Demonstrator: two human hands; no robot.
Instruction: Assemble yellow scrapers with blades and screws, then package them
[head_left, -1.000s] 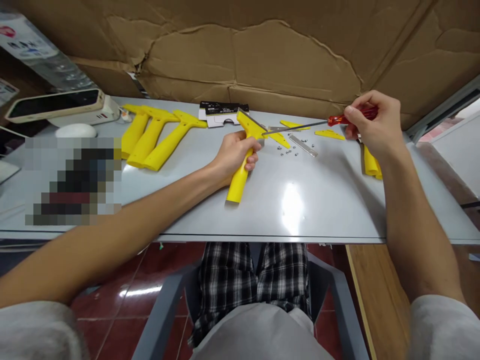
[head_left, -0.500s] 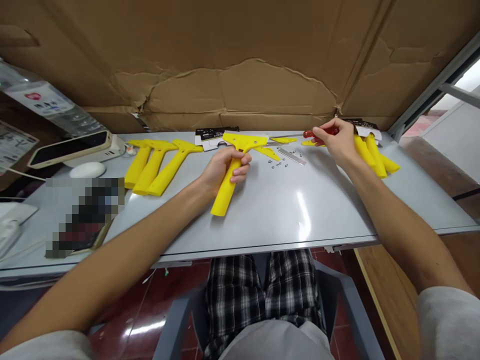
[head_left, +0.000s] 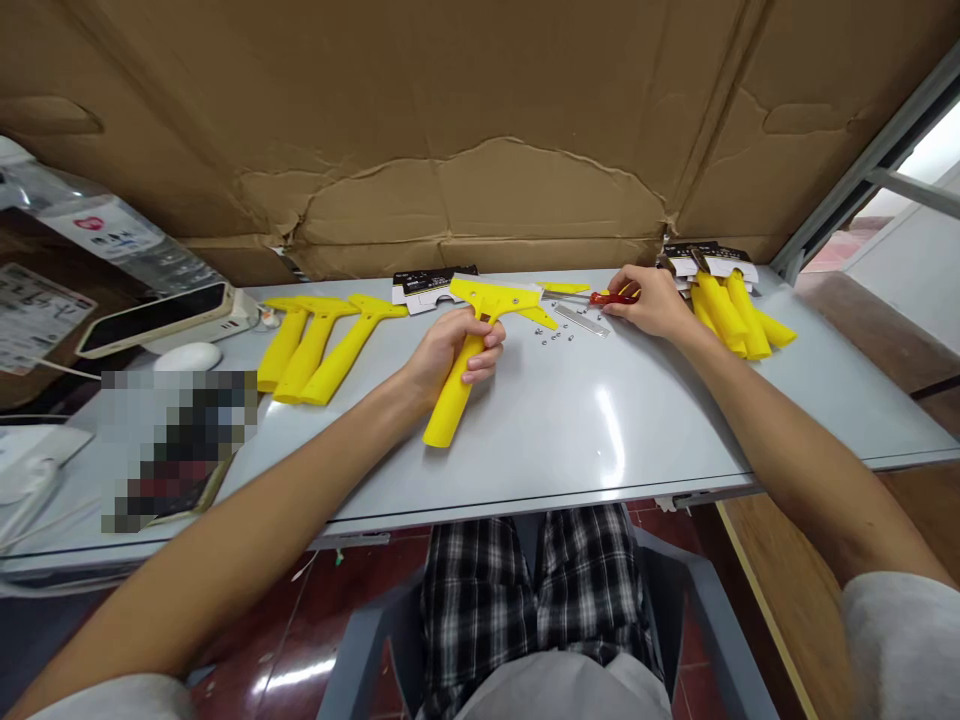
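Note:
My left hand [head_left: 452, 352] is wrapped round the upper handle of a yellow T-shaped scraper [head_left: 453, 402], its wide head pointing away from me. In my right hand [head_left: 651, 298], the fingers close on the red handle of a screwdriver [head_left: 613, 298]; the shaft points left towards the scraper head, low over the table. Between the hands lie a flat metal blade [head_left: 581, 320] and several small screws [head_left: 556, 336]. A yellow plastic piece [head_left: 541, 319] shows partly behind the scraper head, and another yellow piece [head_left: 566, 287] lies further back.
Several yellow scraper handles [head_left: 337, 355] lie on the left of the table [head_left: 525, 430]. At the right are more yellow scrapers [head_left: 739, 315] with black-and-white cards. A phone [head_left: 154, 318], a white mouse [head_left: 187, 357] and a water bottle [head_left: 127, 235] sit far left. Cardboard [head_left: 480, 130] stands behind.
My right hand has moved left and down with the screwdriver, bringing it closer to the table. My left hand still holds the scraper in much the same place. The view has shifted slightly.

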